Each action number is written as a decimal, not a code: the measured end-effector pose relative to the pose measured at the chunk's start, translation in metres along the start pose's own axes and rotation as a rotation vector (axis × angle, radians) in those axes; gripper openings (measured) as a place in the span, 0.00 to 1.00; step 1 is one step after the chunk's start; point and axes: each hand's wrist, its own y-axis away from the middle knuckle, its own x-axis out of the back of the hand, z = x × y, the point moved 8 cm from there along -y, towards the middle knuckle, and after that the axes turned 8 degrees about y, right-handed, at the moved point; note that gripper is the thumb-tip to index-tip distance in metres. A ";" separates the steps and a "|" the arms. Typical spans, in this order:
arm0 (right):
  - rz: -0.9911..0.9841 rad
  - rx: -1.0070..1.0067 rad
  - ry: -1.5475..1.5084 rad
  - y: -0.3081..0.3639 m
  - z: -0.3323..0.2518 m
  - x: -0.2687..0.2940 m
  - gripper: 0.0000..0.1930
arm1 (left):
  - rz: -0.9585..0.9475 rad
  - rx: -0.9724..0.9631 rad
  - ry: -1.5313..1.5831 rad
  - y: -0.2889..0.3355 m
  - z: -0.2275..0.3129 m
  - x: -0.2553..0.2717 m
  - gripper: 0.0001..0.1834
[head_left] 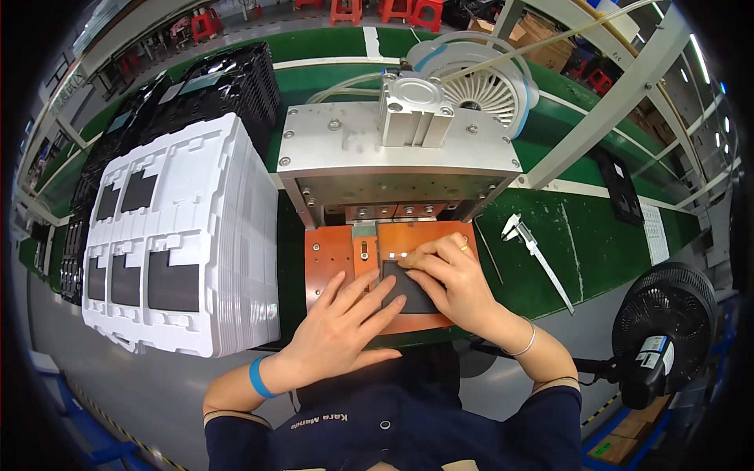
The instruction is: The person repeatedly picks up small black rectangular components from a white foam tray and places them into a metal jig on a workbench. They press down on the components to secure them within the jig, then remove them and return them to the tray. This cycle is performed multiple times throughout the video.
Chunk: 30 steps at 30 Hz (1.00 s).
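Note:
A flat black sheet [400, 284] lies on the orange base plate [330, 251] of a metal press [400, 153]. My right hand [453, 276] is closed at the sheet's far edge, thumb and fingertips pinched together there. Spread fingers of my left hand [345, 318] reach over the plate, the longer tips touching or hovering just above the sheet's left side; I cannot tell which. Two small white squares [398, 255] sit just beyond the far edge, near my right fingertips. A slotted metal block [364, 253] is fixed left of the sheet.
To the left stands a stack of white trays [200, 286] with black pieces in its top pockets. Black crates [228, 86] rise behind it. A caliper [542, 255] and a thin rod [488, 250] lie on the green bench, right. Fans stand behind the press [479, 86] and at right [664, 314].

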 end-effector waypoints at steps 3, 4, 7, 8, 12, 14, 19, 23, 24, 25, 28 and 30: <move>-0.057 0.046 0.081 -0.001 -0.005 -0.009 0.13 | -0.008 -0.005 -0.007 -0.001 0.000 0.000 0.37; -0.072 0.054 0.111 -0.001 -0.008 -0.011 0.14 | -0.007 -0.008 -0.007 -0.001 0.000 0.000 0.36; -0.121 0.079 0.184 -0.004 -0.013 -0.013 0.16 | -0.002 -0.017 -0.005 -0.001 0.000 -0.001 0.36; -0.134 0.089 0.195 -0.006 -0.014 -0.012 0.16 | -0.002 -0.015 -0.009 -0.002 0.000 0.000 0.36; -0.101 0.030 0.251 -0.011 -0.006 -0.017 0.15 | 0.005 -0.004 -0.021 -0.005 -0.001 0.000 0.37; -0.049 0.053 0.245 -0.009 -0.006 -0.012 0.15 | 0.008 0.001 -0.022 -0.006 -0.001 0.000 0.38; -0.103 0.108 0.232 -0.007 -0.004 -0.018 0.16 | 0.007 0.006 -0.008 -0.007 -0.003 -0.002 0.38; -0.053 0.007 0.192 -0.005 0.000 -0.008 0.19 | 0.001 0.023 -0.012 -0.005 -0.003 -0.001 0.38; -0.028 -0.028 0.172 -0.002 0.002 -0.003 0.20 | 0.000 0.026 -0.007 -0.004 -0.004 -0.001 0.39; -0.056 -0.061 0.094 0.003 0.000 0.003 0.20 | -0.001 0.030 -0.001 -0.003 -0.005 -0.001 0.39; -0.174 -0.147 -0.023 0.022 -0.007 0.018 0.20 | -0.015 0.040 0.050 -0.005 -0.005 0.000 0.40; -0.186 -0.122 0.008 0.027 -0.005 0.012 0.19 | -0.015 0.057 0.092 -0.006 -0.005 0.004 0.40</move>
